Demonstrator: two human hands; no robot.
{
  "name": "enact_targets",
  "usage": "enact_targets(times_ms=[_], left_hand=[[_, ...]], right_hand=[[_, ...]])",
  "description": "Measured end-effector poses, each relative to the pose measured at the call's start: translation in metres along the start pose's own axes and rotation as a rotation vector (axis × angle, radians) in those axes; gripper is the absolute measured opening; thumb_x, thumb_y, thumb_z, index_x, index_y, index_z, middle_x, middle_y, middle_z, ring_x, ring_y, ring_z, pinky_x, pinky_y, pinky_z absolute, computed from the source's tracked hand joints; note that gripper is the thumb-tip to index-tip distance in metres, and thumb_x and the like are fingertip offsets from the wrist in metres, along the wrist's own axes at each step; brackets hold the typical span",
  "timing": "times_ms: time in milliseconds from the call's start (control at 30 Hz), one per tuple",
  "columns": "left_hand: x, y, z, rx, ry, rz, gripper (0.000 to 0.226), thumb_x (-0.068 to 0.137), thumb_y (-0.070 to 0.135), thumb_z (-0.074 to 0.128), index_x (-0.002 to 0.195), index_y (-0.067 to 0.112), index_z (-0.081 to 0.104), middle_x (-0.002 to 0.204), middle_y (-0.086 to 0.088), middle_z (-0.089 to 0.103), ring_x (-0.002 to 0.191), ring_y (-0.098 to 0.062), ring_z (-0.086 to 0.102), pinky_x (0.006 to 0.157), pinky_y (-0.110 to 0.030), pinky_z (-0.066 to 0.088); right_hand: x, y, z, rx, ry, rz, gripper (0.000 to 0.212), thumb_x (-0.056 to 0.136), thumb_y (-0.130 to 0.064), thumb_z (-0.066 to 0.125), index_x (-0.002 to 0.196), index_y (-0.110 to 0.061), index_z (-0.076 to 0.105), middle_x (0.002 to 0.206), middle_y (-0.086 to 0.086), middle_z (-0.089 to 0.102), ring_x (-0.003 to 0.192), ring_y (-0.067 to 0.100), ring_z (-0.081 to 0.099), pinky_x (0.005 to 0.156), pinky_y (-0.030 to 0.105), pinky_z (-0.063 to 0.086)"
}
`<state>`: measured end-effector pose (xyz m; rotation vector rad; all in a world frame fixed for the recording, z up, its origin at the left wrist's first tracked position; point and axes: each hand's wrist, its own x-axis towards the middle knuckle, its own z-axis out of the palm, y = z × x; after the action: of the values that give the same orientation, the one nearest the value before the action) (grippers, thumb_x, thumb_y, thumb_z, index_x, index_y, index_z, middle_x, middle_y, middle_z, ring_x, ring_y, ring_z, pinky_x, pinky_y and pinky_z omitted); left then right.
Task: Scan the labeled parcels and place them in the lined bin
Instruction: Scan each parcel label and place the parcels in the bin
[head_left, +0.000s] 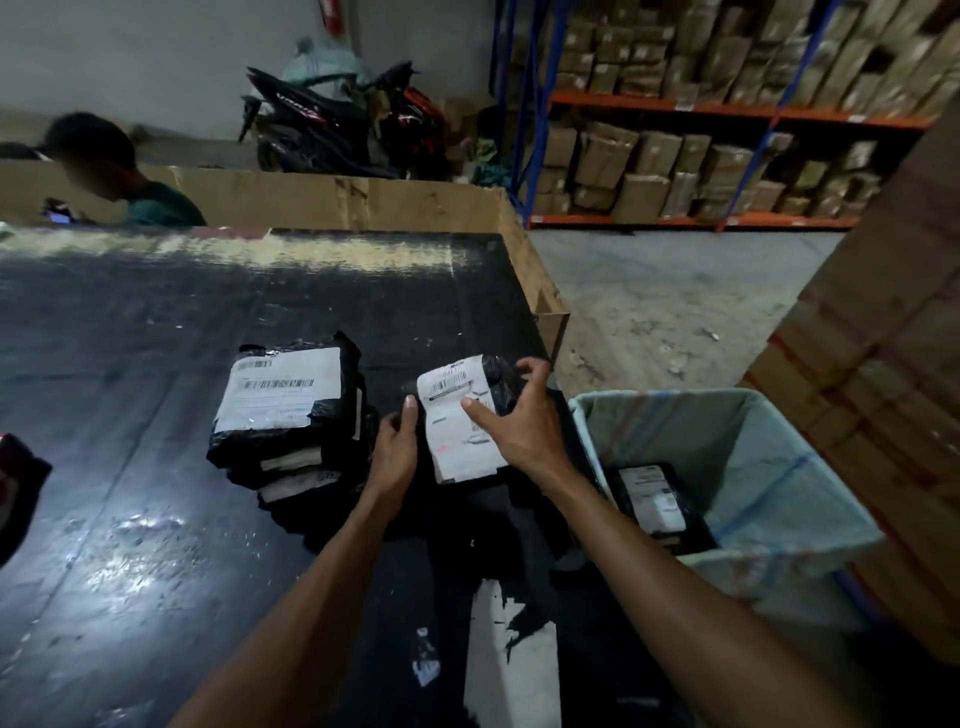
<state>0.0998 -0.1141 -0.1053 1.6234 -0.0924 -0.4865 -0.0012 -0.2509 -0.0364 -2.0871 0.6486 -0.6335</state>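
Two bare forearms, entering from the bottom edge, no sleeves in view up to the frame's limit. Left hand (396, 451) and right hand (519, 423) ungloved, fingers (480, 413) bare, without rings. Wrists free of watch, strap or band. Short, unpainted nails, one visible on the left thumb tip.

Looks like a warehouse packing area to me. I see tall steel racks (675, 111) crammed with brown cartons (639, 171), a bare concrete floor (660, 291), a black sorting table (260, 312) edged with cardboard, a stack of labelled black parcels (291, 415), a parked motorbike (332, 130).
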Motion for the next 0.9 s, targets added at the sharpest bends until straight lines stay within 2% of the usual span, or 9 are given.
enact_targets(times_ms=[133, 200, 300, 367, 467, 533, 667, 800, 900], left_hand=[[-0.004, 0.001, 0.003, -0.116, -0.071, -0.025, 0.063, 0.084, 0.073, 0.055, 0.105, 0.018, 0.077, 0.098, -0.005, 0.079, 0.093, -0.023, 0.076, 0.088, -0.041, 0.058], [-0.015, -0.001, 0.000, -0.105, 0.010, 0.021, 0.064, 0.081, 0.073, 0.058, 0.105, 0.016, 0.076, 0.095, -0.002, 0.079, 0.092, -0.021, 0.075, 0.087, -0.039, 0.059], [-0.033, -0.015, -0.004, 0.000, 0.094, 0.041, 0.044, 0.096, 0.053, 0.056, 0.089, 0.014, 0.074, 0.075, 0.004, 0.072, 0.075, -0.010, 0.068, 0.065, -0.025, 0.052], [-0.042, -0.030, -0.007, 0.069, 0.124, 0.037, 0.046, 0.098, 0.049, 0.055, 0.080, 0.011, 0.073, 0.068, 0.004, 0.069, 0.069, -0.009, 0.066, 0.059, -0.022, 0.050], [-0.042, -0.047, -0.011, 0.113, 0.126, 0.020, 0.060, 0.092, 0.063, 0.055, 0.076, 0.009, 0.077, 0.072, -0.005, 0.075, 0.075, -0.020, 0.073, 0.074, -0.036, 0.060], [-0.040, -0.049, -0.010, 0.150, 0.140, 0.026, 0.063, 0.091, 0.066, 0.053, 0.078, 0.009, 0.078, 0.076, -0.006, 0.076, 0.077, -0.021, 0.073, 0.078, -0.039, 0.059], [-0.040, -0.049, -0.006, 0.189, 0.162, 0.056, 0.066, 0.094, 0.064, 0.049, 0.086, 0.005, 0.078, 0.082, -0.010, 0.076, 0.083, -0.025, 0.072, 0.076, -0.035, 0.055], [-0.042, -0.049, -0.004, 0.239, 0.163, 0.065, 0.069, 0.097, 0.061, 0.045, 0.089, 0.001, 0.077, 0.081, -0.010, 0.071, 0.083, -0.025, 0.068, 0.075, -0.029, 0.046], [-0.043, -0.053, -0.003, 0.241, 0.165, 0.064, 0.069, 0.097, 0.062, 0.045, 0.091, 0.001, 0.077, 0.084, -0.010, 0.072, 0.086, -0.025, 0.067, 0.078, -0.030, 0.047]], right_hand=[[-0.017, 0.024, -0.009, 0.122, -0.129, 0.039, 0.056, 0.081, -0.047, 0.078, 0.121, -0.021, 0.048, 0.112, -0.008, 0.067, 0.100, 0.009, 0.066, 0.091, 0.036, 0.055], [-0.021, 0.037, -0.017, -0.006, -0.166, -0.014, 0.048, 0.086, -0.056, 0.068, 0.119, -0.022, 0.058, 0.118, -0.005, 0.064, 0.109, 0.013, 0.064, 0.098, 0.039, 0.052], [-0.025, 0.057, -0.039, -0.305, 0.009, 0.004, 0.059, 0.088, -0.071, 0.050, 0.114, -0.021, 0.069, 0.122, 0.001, 0.053, 0.119, 0.021, 0.054, 0.103, 0.039, 0.045], [-0.029, 0.074, -0.051, -0.457, 0.055, 0.132, 0.070, 0.089, -0.074, 0.046, 0.129, -0.018, 0.061, 0.132, 0.009, 0.050, 0.127, 0.031, 0.049, 0.105, 0.044, 0.041], [-0.042, 0.092, -0.052, -0.586, -0.231, 0.434, 0.100, 0.081, -0.082, 0.050, 0.149, -0.011, 0.035, 0.153, 0.020, 0.041, 0.140, 0.038, 0.042, 0.112, 0.054, 0.036], [-0.051, 0.099, -0.046, -0.577, -0.340, 0.516, 0.087, 0.077, -0.075, 0.064, 0.134, -0.010, 0.049, 0.141, 0.017, 0.056, 0.128, 0.035, 0.055, 0.104, 0.047, 0.046], [-0.054, 0.095, -0.037, -0.384, -0.248, 0.546, 0.047, 0.069, -0.052, 0.081, 0.090, -0.017, 0.058, 0.103, 0.011, 0.071, 0.097, 0.030, 0.069, 0.083, 0.040, 0.056], [-0.049, 0.075, -0.034, -0.050, -0.126, 0.540, 0.025, 0.081, -0.022, 0.073, 0.097, -0.010, 0.058, 0.074, 0.008, 0.068, 0.062, 0.024, 0.066, 0.065, 0.046, 0.060], [-0.042, 0.054, -0.037, -0.072, -0.152, 0.395, 0.029, 0.077, -0.030, 0.075, 0.100, -0.020, 0.061, 0.087, 0.009, 0.073, 0.072, 0.027, 0.069, 0.070, 0.043, 0.059]])
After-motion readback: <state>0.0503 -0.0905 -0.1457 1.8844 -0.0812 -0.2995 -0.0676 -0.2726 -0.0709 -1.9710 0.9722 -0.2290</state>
